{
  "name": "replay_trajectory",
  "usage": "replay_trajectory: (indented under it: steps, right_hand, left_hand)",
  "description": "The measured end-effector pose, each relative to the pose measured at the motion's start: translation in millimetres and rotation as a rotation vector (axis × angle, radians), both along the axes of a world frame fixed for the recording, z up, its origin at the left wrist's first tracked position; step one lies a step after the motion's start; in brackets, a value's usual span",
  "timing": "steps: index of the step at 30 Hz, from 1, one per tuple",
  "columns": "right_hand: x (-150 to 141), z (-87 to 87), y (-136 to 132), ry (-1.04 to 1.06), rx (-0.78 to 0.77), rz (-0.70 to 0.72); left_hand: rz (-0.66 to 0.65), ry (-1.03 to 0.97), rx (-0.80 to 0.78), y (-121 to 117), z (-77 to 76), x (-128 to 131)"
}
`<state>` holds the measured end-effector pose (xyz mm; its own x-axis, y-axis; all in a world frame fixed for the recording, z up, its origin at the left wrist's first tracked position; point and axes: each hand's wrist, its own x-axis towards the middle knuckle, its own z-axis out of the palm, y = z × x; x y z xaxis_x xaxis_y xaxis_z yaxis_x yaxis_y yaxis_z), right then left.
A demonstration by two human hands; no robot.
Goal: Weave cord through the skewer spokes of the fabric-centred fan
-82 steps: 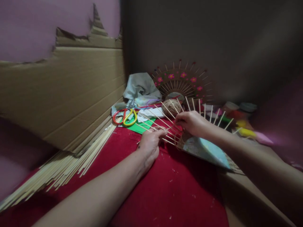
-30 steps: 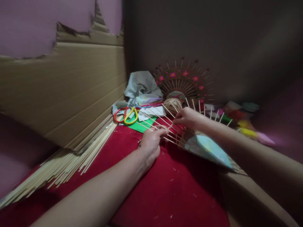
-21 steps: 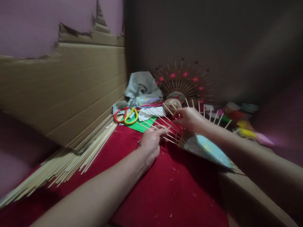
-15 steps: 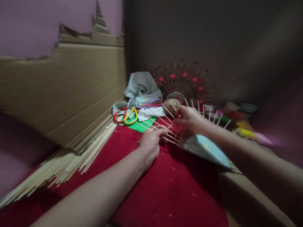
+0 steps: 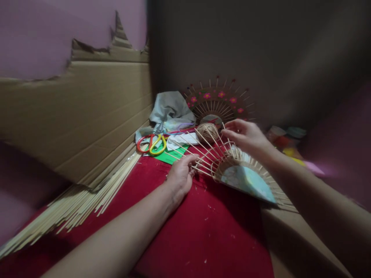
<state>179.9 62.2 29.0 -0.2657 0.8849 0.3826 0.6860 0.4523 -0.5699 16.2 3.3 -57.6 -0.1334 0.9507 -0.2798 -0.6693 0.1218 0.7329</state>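
Note:
A half-round fan frame of thin wooden sticks, with a pale blue patterned half-disc (image 5: 246,181) at its base, lies tilted over the red cloth. My left hand (image 5: 182,172) is closed on the sticks (image 5: 204,170) at the frame's left side. Brown twine (image 5: 216,148) loops across the sticks from beside my left fingers toward the right. Above the frame's middle, my right hand (image 5: 246,135) is pinched by the stick tips, apparently on the twine; its fingertips are hard to make out. Just behind the sticks sits a ball of twine (image 5: 206,132).
Red-and-yellow-handled scissors (image 5: 152,144) lie by green paper (image 5: 168,155) and a white sheet (image 5: 185,139). Loose sticks (image 5: 78,204) line the cardboard wall (image 5: 110,100) on the left. A flowered fan piece (image 5: 214,98) stands behind, beside a grey cloth (image 5: 171,108).
My right hand has moved up and to the right, away from my left hand, uncovering more of the sticks and twine loops. My left hand keeps hold of the sticks. The view has shifted slightly.

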Motion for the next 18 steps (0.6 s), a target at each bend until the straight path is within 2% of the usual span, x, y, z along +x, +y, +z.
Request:
replay_trajectory:
  steps: [2, 5, 8, 11, 13, 15, 16, 18]
  right_hand:
    - [4.3, 2.2, -12.2, 0.046, 0.069, -0.017]
    - [6.4, -3.0, -36.0, -0.037, 0.085, 0.055]
    - [1.4, -18.5, -58.2, -0.231, 0.087, 0.189]
    - [-6.8, -35.1, -77.2, -0.402, 0.116, 0.155]
    - [-10.3, -43.2, -90.4, -0.404, 0.103, 0.135]
    - [-10.2, -50.0, -105.1, -0.288, -0.006, 0.157]
    - [-8.7, -53.6, -112.6, -0.188, -0.130, 0.185]
    - [-3.3, -61.9, -125.7, 0.135, -0.516, 0.217]
  left_hand:
    - [-0.005, 0.003, 0.012, -1.4, 0.9, 0.0]
    - [-0.033, 0.016, 0.040, -3.0, 0.7, -0.6]
    - [-0.068, 0.033, 0.080, -3.5, -0.7, -1.6]
    - [-0.093, 0.049, 0.108, -3.5, -1.6, -2.5]
    - [-0.104, 0.058, 0.115, -3.7, -1.1, -3.0]
    - [-0.117, 0.066, 0.120, -4.5, 0.3, -3.6]
    - [-0.127, 0.068, 0.123, -5.1, 1.3, -3.8]
    - [-0.149, 0.072, 0.129, -6.4, 3.3, -4.3]
